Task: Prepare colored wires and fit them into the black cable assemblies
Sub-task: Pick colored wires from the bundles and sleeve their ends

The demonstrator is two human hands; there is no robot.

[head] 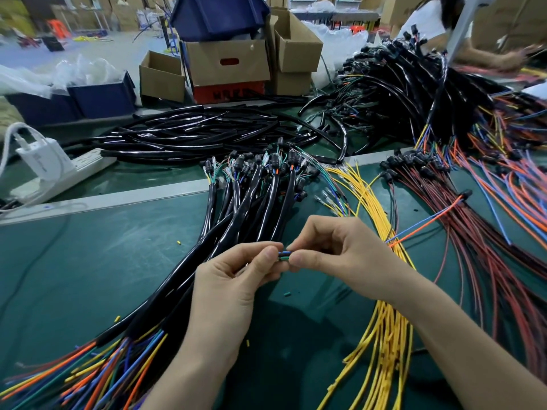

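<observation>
**On the green mat (88, 261): a two-handed pinch**

Across the green mat lie heaps of black cables (251, 202), with a sheaf of yellow wires (381, 321) and dark red wires (473, 232) to the right. Behind them sit loose black tubing (192, 134), a white power strip (85, 167), cardboard boxes (228, 63) and blue bins (103, 99). The room beyond is stacked with cartons.

Above the mat's middle the left hand (225, 279) and right hand (340, 255) meet. Thumb and forefinger of each pinch the same short blue and green wire ends (283, 255), and the other fingers are curled. Where those wires run is hidden behind the fingers. Another person (429, 22) at the far right is blurred and cut off by the frame.
</observation>
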